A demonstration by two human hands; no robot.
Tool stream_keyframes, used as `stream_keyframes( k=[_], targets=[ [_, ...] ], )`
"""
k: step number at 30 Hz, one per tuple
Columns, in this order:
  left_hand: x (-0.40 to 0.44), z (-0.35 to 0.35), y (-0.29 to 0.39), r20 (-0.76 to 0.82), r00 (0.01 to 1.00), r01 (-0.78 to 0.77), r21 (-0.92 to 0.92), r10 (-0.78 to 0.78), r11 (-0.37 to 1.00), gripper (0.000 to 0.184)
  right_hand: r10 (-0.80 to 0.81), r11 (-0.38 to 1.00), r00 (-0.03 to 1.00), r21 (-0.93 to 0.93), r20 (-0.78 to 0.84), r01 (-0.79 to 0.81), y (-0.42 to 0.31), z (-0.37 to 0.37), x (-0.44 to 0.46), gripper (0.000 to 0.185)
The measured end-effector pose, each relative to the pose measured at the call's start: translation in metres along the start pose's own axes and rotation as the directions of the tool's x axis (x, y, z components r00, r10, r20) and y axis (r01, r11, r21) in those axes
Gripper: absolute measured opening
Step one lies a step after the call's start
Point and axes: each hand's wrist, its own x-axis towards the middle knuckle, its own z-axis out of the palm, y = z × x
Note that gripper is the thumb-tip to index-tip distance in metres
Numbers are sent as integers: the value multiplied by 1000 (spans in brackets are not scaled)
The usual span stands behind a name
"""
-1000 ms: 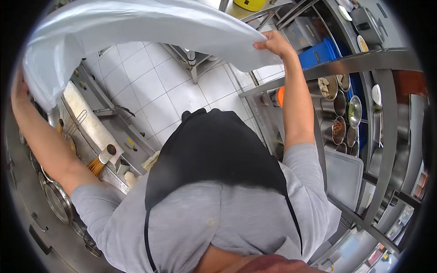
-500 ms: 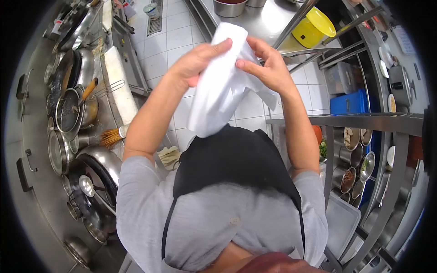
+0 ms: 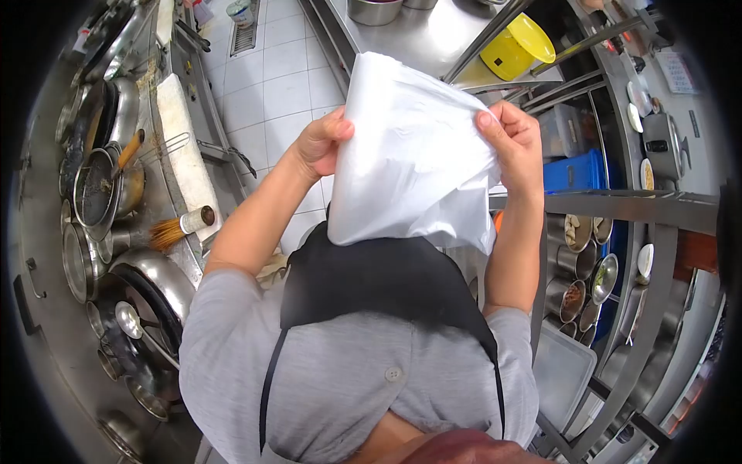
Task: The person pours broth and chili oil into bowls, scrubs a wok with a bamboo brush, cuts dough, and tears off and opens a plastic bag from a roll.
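A roll of thin white plastic bags (image 3: 417,155) spans the space between my hands, in front of my black apron (image 3: 363,286). My left hand (image 3: 323,143) grips the rolled edge on the left side, with the thumb pressed on the plastic. At the right, my right hand (image 3: 514,143) pinches the loose end of the film between thumb and fingers. The sheet is spread out and wrinkled, and its lower edge hangs close to the apron.
To the left runs a cooking range with woks, a strainer (image 3: 97,185) and a bamboo brush (image 3: 182,226). Ahead stands a steel table (image 3: 421,46) with a yellow container (image 3: 516,50). A metal rail (image 3: 618,204), a blue bin (image 3: 576,174) and several ingredient pots are at the right.
My right hand has moved right, drawing the plastic out from the roll into a wide sheet. My left hand has shifted down along the roll's left edge.
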Motion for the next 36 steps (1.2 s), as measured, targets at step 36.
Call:
stream_keyframes(
  k=[36],
  targets=[
    [-13, -8, 19, -315, 947, 73, 413, 67, 908, 61, -46, 997, 979, -73, -200, 32, 21, -37, -15, 18]
  ],
)
